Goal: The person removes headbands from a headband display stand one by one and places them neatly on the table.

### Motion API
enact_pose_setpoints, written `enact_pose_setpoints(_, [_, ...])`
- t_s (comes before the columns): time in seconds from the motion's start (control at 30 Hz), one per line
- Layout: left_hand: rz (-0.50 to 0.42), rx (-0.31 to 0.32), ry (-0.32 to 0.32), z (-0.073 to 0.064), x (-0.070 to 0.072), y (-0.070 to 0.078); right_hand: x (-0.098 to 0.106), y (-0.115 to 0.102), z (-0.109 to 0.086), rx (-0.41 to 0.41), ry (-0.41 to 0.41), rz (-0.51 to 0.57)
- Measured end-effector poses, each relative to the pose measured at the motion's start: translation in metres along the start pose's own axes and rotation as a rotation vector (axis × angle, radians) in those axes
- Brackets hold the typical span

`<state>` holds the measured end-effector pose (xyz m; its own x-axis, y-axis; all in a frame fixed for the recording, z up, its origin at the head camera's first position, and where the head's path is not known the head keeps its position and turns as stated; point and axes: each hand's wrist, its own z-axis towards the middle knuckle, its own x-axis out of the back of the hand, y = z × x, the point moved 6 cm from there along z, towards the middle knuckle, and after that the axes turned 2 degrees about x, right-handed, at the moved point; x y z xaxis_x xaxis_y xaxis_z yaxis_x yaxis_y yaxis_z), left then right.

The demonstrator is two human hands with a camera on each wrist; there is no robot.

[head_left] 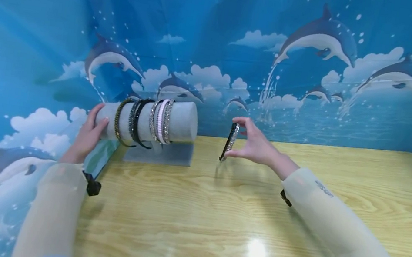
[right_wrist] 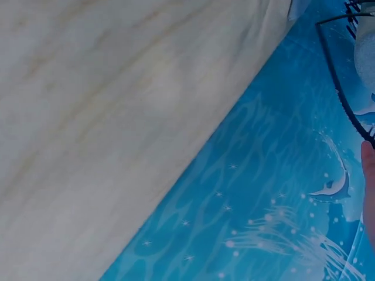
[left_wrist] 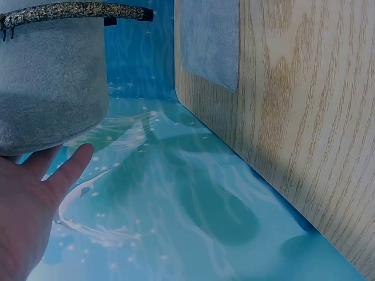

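A grey velvet roll stand (head_left: 184,121) lies horizontally above its flat base (head_left: 175,155), left of centre in the head view. My left hand (head_left: 87,136) holds the roll's left end, fingers and thumb against the velvet. Several headbands sit around the roll: a gold-and-black one (head_left: 117,120), dark beaded ones, and a pink one (head_left: 160,120) among sparkly silver ones. To the right, my right hand (head_left: 256,145) pinches a sparkly dark headband (head_left: 231,138) between thumb and fingers, apart from the roll. The right wrist view catches that headband's thin dark edge (right_wrist: 337,82).
A light wood-grain table (head_left: 178,212) spreads under both arms. Behind it and at the left hangs a blue dolphin-print sheet (head_left: 211,37), close to the stand. Small black devices are strapped at both wrists.
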<state>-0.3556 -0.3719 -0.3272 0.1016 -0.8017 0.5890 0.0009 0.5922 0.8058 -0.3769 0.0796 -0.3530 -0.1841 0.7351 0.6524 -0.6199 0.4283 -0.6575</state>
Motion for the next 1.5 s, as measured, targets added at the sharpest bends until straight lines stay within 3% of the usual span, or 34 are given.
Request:
enact_pose_setpoints(0.37, [-0.029, -0.008, -0.007, -0.002, -0.002, -0.001, -0.007, 0.009, -0.015, -0.036, -0.114, -0.159])
enact_pose_setpoints(0.53, [-0.032, 0.001, -0.01, -0.002, -0.002, 0.0, -0.012, 0.014, -0.019, -0.088, -0.15, -0.146])
enact_pose_setpoints(0.7, [-0.032, 0.012, -0.01, 0.001, -0.002, 0.0, -0.021, 0.017, -0.021, -0.048, -0.141, -0.132])
enact_pose_setpoints(0.93, [-0.03, 0.023, -0.009, 0.003, -0.002, -0.003, -0.043, 0.023, -0.027, 0.016, -0.18, -0.257])
enact_pose_setpoints(1.2, [-0.025, 0.024, -0.006, 0.0, -0.002, -0.005, -0.064, 0.033, -0.028, 0.006, -0.275, -0.383])
enact_pose_setpoints(1.5, [-0.01, -0.001, 0.007, -0.001, -0.002, -0.002, -0.074, 0.035, -0.03, -0.006, -0.385, -0.427])
